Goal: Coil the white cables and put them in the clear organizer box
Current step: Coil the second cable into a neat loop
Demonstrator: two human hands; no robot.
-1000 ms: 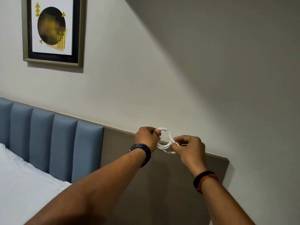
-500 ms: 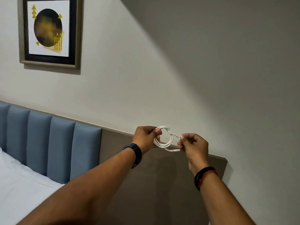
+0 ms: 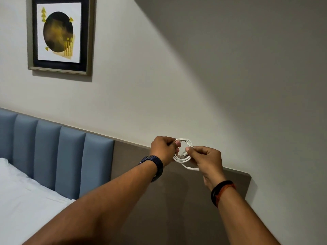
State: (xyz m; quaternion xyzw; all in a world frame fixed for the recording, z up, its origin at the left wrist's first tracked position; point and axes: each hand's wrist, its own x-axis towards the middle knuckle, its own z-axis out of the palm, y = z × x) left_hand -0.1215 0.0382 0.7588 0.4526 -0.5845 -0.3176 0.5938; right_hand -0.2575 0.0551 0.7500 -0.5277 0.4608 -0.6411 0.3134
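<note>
Both arms reach forward, held up in front of the grey-brown wall panel (image 3: 177, 200), wall behind.

- Thin white cable (image 3: 177, 159): wound into a small round coil of several turns, held in the air between our hands. It rests on nothing. One short tail with a plug end (image 3: 192, 168) hangs loose below the coil, toward the right.
- Left hand (image 3: 163, 150): closed round the left side of the coil, thumb and curled fingers clamping the turns together.
- Right hand (image 3: 205, 159): fingertips pinching the cable at the coil's right side, remaining fingers curled under. We cannot tell which strand it has.
- Left of us: blue padded headboard (image 3: 53, 154), white bed sheet (image 3: 21, 200), framed gold-and-black print (image 3: 59, 35) on the far wall.
- Clear organizer box: not in view.

Step in hand, as we judge it: finishing the coil, with only the tail left to deal with. The next move calls for tucking or wrapping that tail through the loop while the left hand keeps the turns pinned, so they don't spring apart. Then we must look down and find the box.
</note>
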